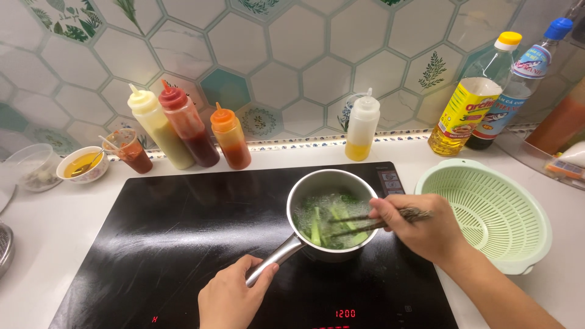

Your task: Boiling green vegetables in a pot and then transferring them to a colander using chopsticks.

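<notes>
A small steel saucepan (304,190) stands on a black induction cooktop (183,231), with green vegetable stalks (329,224) in bubbling water. My left hand (230,298) grips the end of the pan's long handle (277,257) at the near side. My right hand (420,228) holds a pair of dark chopsticks (365,220) whose tips reach into the pan among the greens.
A pale green plastic colander (487,213) sits right of the cooktop. Squeeze bottles of yellow, red and orange sauce (189,128) and a white one (362,131) line the tiled wall. Oil bottles (469,103) stand at back right; small bowls (85,164) at left.
</notes>
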